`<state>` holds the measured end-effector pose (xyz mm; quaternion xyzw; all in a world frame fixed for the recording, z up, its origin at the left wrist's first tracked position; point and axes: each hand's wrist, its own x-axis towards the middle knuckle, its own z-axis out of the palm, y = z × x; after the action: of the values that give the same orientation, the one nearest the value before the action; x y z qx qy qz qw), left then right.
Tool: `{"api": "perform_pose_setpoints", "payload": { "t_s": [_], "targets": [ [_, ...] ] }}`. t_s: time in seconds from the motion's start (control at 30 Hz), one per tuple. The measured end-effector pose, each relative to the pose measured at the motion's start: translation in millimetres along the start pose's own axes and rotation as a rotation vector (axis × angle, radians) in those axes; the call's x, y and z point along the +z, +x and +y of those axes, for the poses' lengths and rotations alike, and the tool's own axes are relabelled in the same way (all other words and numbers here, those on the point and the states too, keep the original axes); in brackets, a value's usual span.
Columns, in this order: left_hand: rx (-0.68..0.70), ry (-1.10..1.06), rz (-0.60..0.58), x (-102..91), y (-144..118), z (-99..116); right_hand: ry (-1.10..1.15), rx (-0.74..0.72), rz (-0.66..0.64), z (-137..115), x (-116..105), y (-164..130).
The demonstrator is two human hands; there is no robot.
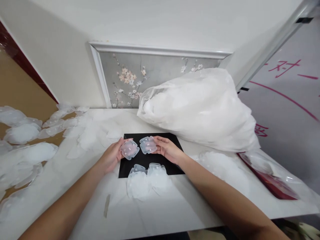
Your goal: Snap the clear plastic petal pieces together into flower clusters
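My left hand (114,154) pinches a translucent plastic piece (130,149) by its left edge. It is flat, with notched edges and small white dots. In my right hand (167,148) a second translucent plastic piece (147,145) of like shape is gripped at its right side. Both are held over a black mat (157,163), a small gap between them. Nearer to me, two small stacks of such pieces, the left stack (138,183) and the right stack (157,176), lie partly on the mat's front edge.
A large white plastic bag (200,106) full of pieces lies behind the mat. Loose pieces spread over the white table (92,206) at left (86,133) and onto brown cardboard. At right are more pieces (220,166) and a red item under clear plastic (270,176). A wall stands behind.
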<state>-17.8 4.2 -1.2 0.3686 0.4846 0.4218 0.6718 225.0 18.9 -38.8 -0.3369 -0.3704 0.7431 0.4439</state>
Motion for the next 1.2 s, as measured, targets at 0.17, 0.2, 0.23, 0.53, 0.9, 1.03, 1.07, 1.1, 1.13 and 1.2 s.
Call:
{"api": "perform_pose_setpoints", "payload": {
  "t_s": [0.17,0.2,0.23,0.53,0.9,1.03,1.07,1.1,1.13,1.2],
  "targets": [
    [0.01,0.059,-0.007,0.2,-1,3,-0.033,0.002,-0.006,1,1,1],
    [0.009,0.092,-0.011,0.1,-3,3,-0.044,-0.004,-0.001,0,1,1],
    [0.009,0.131,-0.021,0.3,-5,4,-0.055,-0.008,0.007,-1,1,0],
    [0.21,0.863,-0.324,6.4,-22,3,-0.913,-0.062,-0.383,-31,10,-24],
    [0.544,1.224,0.533,-63.9,39,3,-1.518,-0.346,0.132,-8,49,100],
    [0.573,1.211,0.518,-66.1,40,1,-1.492,-0.334,0.231,3,61,130],
    [0.585,1.199,0.501,-66.6,40,1,-1.48,-0.341,0.242,5,63,132],
    [0.597,1.182,0.483,-67.2,40,2,-1.467,-0.354,0.247,7,64,132],
    [0.608,1.161,0.466,-67.8,40,2,-1.454,-0.371,0.246,8,65,131],
    [0.629,1.11,0.449,-68.2,40,3,-1.429,-0.401,0.237,9,65,126]
  ]
}}
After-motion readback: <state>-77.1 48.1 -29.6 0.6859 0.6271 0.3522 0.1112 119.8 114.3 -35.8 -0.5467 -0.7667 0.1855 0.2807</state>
